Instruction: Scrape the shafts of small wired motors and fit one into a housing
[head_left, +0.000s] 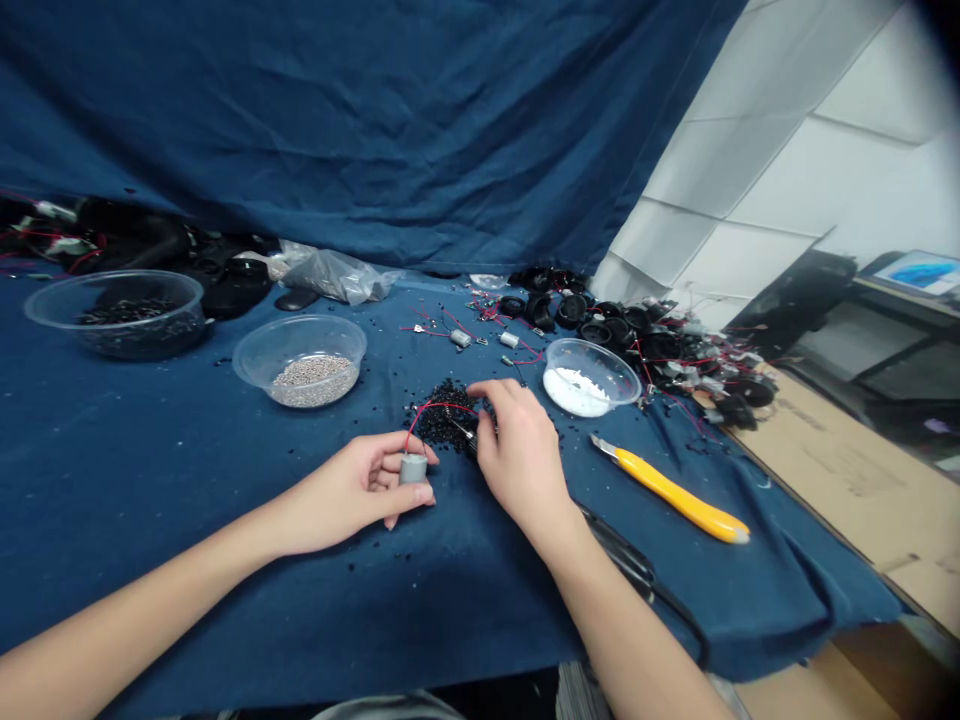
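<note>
My left hand (pixel 371 487) pinches a small grey cylindrical motor (pixel 413 468) with a red wire (pixel 435 408) looping up from it. My right hand (pixel 517 450) is curled just to the right, fingertips over a pile of small black bits (pixel 442 418) on the blue cloth; it grips a thin dark tool (pixel 466 436) whose tip points toward the motor. Both hands rest on the cloth near the table's middle.
A yellow utility knife (pixel 675 492) lies right of my hands. Clear bowls hold white bits (pixel 589 376), grey bits (pixel 304 360) and dark bits (pixel 120 312). Black round parts with red wires (pixel 660 345) are heaped at back right. A black cable (pixel 645 575) runs under my right forearm.
</note>
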